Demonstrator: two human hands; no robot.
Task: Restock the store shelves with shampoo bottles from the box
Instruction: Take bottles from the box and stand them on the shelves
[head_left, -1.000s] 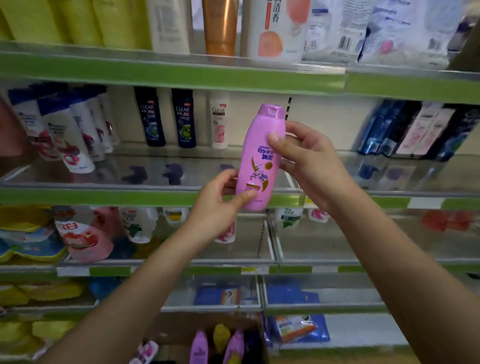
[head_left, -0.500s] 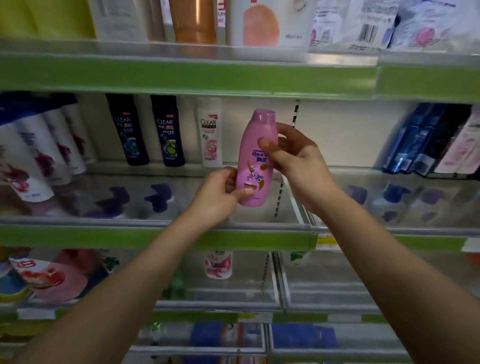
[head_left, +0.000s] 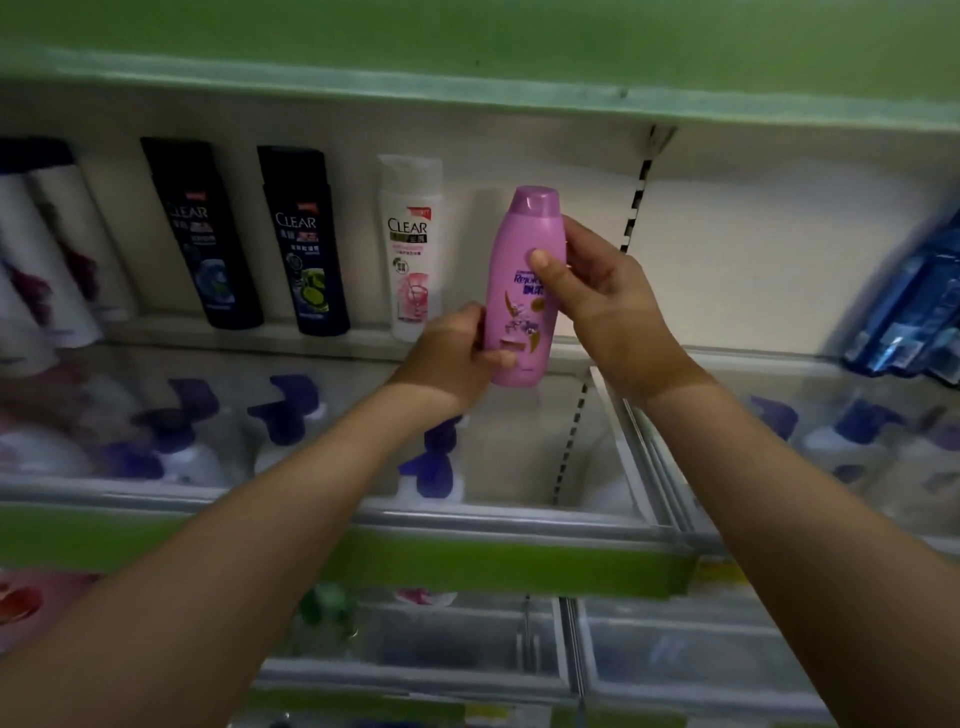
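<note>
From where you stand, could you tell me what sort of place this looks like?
Most likely a shop's hair-care aisle. Glass shelves with green edging carry a row of Clear shampoo bottles, pump bottles sit on the tier below, and both hands hold a purple shampoo bottle up to the shelf.

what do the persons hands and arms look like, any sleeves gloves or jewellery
Both arms are bare as far as the frame shows: no sleeves in view. The left hand and right hand wear no gloves, and no rings, watch or wristband show. The right thumb's nail looks short and unpainted.
</note>
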